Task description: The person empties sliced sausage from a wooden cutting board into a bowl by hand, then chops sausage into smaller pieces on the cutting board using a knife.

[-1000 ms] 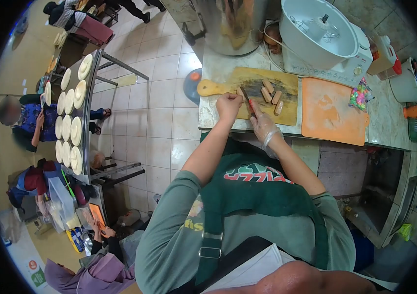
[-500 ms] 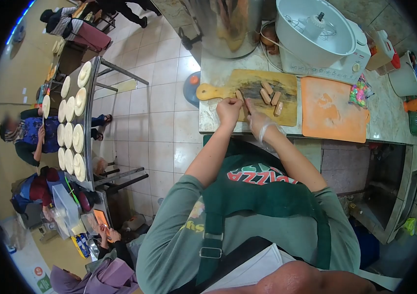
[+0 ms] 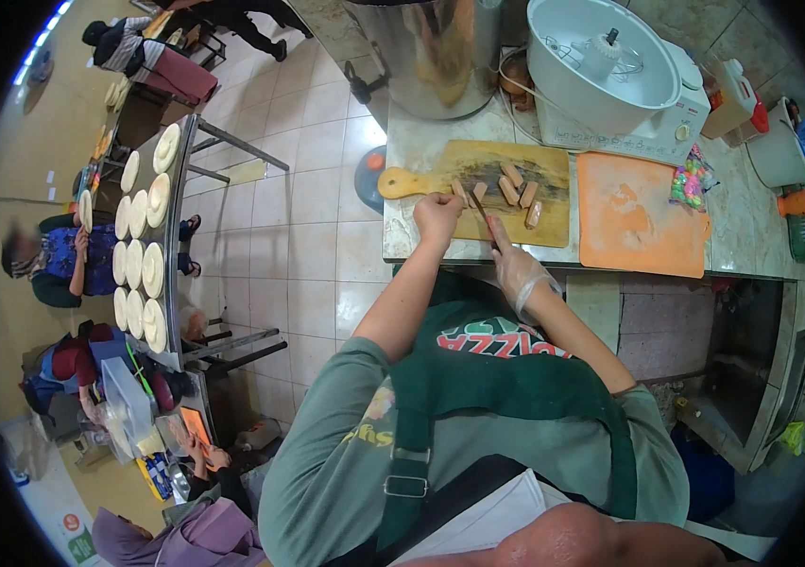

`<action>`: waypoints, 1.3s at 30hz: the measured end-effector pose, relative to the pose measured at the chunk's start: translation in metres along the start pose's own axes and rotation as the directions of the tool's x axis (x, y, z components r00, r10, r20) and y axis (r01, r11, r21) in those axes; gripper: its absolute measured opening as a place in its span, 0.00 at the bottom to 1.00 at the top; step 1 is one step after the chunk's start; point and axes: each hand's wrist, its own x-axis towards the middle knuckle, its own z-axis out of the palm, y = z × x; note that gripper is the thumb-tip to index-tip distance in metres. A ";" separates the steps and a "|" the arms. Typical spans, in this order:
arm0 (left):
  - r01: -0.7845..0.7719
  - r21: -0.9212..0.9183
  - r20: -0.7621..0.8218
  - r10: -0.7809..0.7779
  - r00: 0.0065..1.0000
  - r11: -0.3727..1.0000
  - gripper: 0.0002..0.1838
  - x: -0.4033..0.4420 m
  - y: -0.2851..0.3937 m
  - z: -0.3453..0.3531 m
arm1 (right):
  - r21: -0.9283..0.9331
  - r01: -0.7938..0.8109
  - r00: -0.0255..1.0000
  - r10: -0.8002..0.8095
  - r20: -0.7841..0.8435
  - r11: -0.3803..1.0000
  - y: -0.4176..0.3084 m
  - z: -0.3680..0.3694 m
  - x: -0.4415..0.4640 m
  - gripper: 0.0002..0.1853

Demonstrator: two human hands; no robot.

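A wooden cutting board [image 3: 554, 227] with a rounded handle lies on the counter, bearing several sausage pieces [image 3: 509, 190]. My right hand [image 3: 516, 267], in a clear plastic glove, is closed on a knife [image 3: 484, 210] whose blade points up and left over the board. Bare, my left hand [image 3: 438, 219] is closed at the board's left part, with its fingertips at the lower end of a sausage piece [image 3: 459, 192]. Another piece [image 3: 480, 191] lies by the blade's tip.
An orange mat [image 3: 643, 217] lies right of the board. Behind are a white mixer [image 3: 610, 76] and a large metal pot [image 3: 440, 57]. Dough rounds [image 3: 153, 269] stand on a table at left, with co-workers beside it. A candy-coloured bag [image 3: 691, 184] touches the mat.
The knife and my right hand have shifted slightly; the blade now stands apart from the left piece, with a separate piece showing beside it. My left hand stays close to the same place.
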 end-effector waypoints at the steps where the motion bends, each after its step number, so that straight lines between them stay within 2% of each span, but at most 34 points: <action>1: 0.011 -0.006 0.001 -0.011 1.000 1.000 0.11 0.000 0.001 0.000 | -0.003 -0.030 0.999 0.030 0.011 1.000 -0.005 -0.004 0.004 0.30; 5: 0.008 0.031 0.007 -0.009 1.000 0.999 0.10 0.000 0.003 -0.002 | 0.044 -0.004 1.000 0.004 -0.005 0.999 -0.003 0.006 0.023 0.30; 7: 0.003 0.013 -0.030 -0.003 1.000 1.000 0.10 0.002 -0.002 0.000 | -0.023 0.110 0.983 -0.112 -0.148 0.994 0.005 0.019 0.032 0.30; 13: -0.010 0.033 -0.028 0.011 1.000 0.999 0.10 0.005 -0.006 0.001 | -0.017 0.124 0.982 -0.126 -0.143 0.992 0.007 0.022 0.037 0.31; 20: -0.014 0.012 -0.028 0.014 1.000 1.000 0.10 -0.001 -0.001 0.000 | -0.084 0.081 0.995 -0.086 -0.060 0.993 -0.004 0.015 0.055 0.31; 23: -0.044 0.029 -0.044 0.045 0.998 0.999 0.10 -0.001 -0.007 0.001 | -0.099 0.046 0.998 -0.049 -0.037 0.994 -0.010 0.013 0.053 0.31; 25: -0.126 0.064 -0.084 0.131 0.988 0.990 0.10 -0.001 -0.007 0.003 | -0.109 0.059 0.996 -0.066 -0.065 0.992 -0.008 0.016 0.052 0.31; 28: -0.068 0.068 -0.075 0.073 0.994 0.995 0.09 -0.003 -0.004 0.003 | -0.072 0.049 0.998 -0.052 -0.043 0.996 -0.001 0.018 0.040 0.30; 35: -0.063 0.061 -0.056 0.067 0.996 0.996 0.09 0.001 -0.005 0.001 | -0.051 0.003 0.997 0.001 0.077 0.999 0.000 0.005 -0.004 0.31; 37: -0.031 0.060 -0.052 0.034 0.998 0.998 0.09 0.002 -0.006 0.002 | -0.100 -0.047 0.990 0.060 0.128 0.994 -0.002 -0.001 -0.010 0.31; 39: -0.044 0.056 -0.049 0.047 0.998 0.997 0.09 0.003 -0.007 0.002 | -0.062 -0.028 0.996 0.033 0.084 0.998 0.001 -0.001 -0.009 0.30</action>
